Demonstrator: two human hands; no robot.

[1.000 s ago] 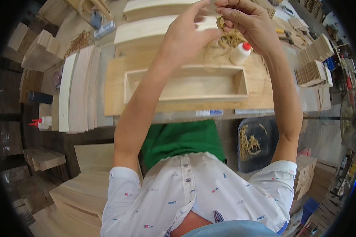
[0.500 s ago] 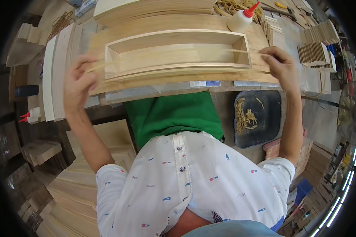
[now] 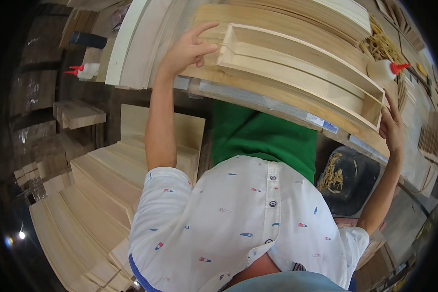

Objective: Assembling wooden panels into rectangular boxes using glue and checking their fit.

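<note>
On the far left a small white glue bottle [image 3: 88,70] with a red nozzle lies on a dark shelf, out of reach, and stacked pale boards [image 3: 97,180] stand below it by the person's side. White planks [image 3: 131,44] lean at the left end of the workbench [image 3: 258,100].

The left hand [image 3: 187,51] rests at the left end of the long open wooden box frame [image 3: 297,68]. Its fingers are loosely spread, the index raised and the thumb pressing the end piece; it steadies the frame and does not grasp it.

The frame lies flat on a wider board on the bench, running left to right and slightly skewed to the bench edge.

The right hand [image 3: 392,129] sits at the right end of the frame, fingers extended upward along the end piece, palm against it. Whether the thumb hooks round the corner cannot be told.

A second glue bottle [image 3: 384,70], white with a red cap, lies just beyond the frame's right end beside a heap of yellowish shavings [image 3: 379,46]. A dark bin [image 3: 348,180] with more shavings stands below the bench.

Judgement: both ends appear to be pressed inward to seat the joints. To do this well, pressure should be even and in line with the long sides, palms flat and the frame kept flat on the board so that it does not rack.
</note>
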